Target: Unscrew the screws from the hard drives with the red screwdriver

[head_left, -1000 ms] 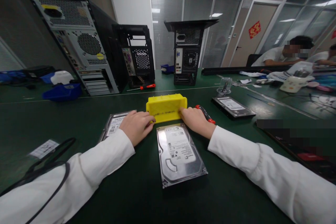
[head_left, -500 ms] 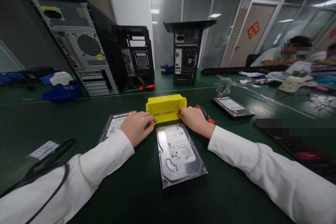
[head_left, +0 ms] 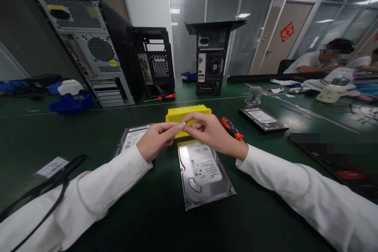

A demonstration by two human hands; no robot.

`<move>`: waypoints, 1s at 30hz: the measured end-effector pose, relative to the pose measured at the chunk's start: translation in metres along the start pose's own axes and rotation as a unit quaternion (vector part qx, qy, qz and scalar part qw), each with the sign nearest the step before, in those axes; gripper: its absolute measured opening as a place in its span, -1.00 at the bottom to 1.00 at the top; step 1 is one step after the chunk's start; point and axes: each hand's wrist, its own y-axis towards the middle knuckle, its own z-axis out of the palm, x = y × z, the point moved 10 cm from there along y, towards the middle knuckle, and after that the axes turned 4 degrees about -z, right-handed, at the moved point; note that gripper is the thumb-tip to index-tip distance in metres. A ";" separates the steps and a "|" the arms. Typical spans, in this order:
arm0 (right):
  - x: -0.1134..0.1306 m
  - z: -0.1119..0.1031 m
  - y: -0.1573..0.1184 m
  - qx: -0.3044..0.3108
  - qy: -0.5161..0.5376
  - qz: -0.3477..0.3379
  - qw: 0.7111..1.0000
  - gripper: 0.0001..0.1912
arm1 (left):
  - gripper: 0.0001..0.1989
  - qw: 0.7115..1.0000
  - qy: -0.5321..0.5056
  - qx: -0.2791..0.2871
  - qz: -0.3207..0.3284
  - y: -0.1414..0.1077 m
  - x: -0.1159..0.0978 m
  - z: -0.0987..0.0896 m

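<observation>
My left hand (head_left: 158,138) and my right hand (head_left: 206,130) meet fingertip to fingertip in front of a yellow bin (head_left: 176,115). Both are closed in a pinch; whatever sits between the fingertips is too small to make out. The bin lies on its side and my fingers cover part of it. Just below my hands a silver hard drive (head_left: 201,171) rests label up on the dark green table. Partly behind my left hand is a second hard drive (head_left: 130,139). A red and black screwdriver (head_left: 232,128) lies beside my right hand.
Computer cases stand at the back: a big one (head_left: 102,51), an open one (head_left: 158,63) and another (head_left: 210,61). A third hard drive (head_left: 262,119) lies right, near a clear plastic container (head_left: 253,95). A blue bin (head_left: 71,103) and black cable (head_left: 63,179) are left. A person (head_left: 321,59) sits far right.
My hands have come away from the two ends of the yellow bin and joined at the fingertips in front of it. The drives and the bin stay in place.
</observation>
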 end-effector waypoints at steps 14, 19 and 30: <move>0.014 -0.007 -0.008 -0.059 0.011 -0.037 0.998 -0.83 | -0.76 0.996 -0.014 -0.083 0.008 -0.009 -0.009 -0.014; 0.012 -0.006 -0.012 -0.050 0.011 -0.047 0.998 -0.80 | -0.82 0.997 0.004 -0.072 0.031 -0.008 -0.009 -0.012; 0.011 -0.004 -0.047 -0.003 0.027 0.006 1.000 -0.69 | -0.88 0.901 0.376 0.064 0.205 -0.035 -0.055 0.018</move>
